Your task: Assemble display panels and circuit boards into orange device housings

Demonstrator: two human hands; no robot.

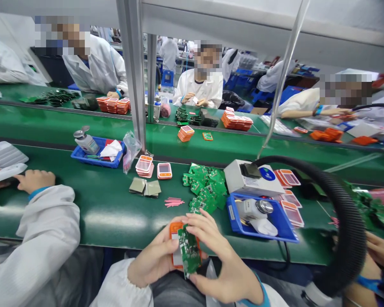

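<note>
Low over the near edge of the green counter (115, 213), the left hand (153, 260) cradles an orange case (174, 232) while the right hand (224, 260) pinches a green circuit board (189, 251) against it, tilted and not yet seated, with a heap of loose boards (206, 187) behind.

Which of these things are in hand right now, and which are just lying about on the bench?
In hand:
left hand holding orange case
right hand holding green circuit board

Lying about:
pile of green boards
blue tray
pink strips
black hose
</note>
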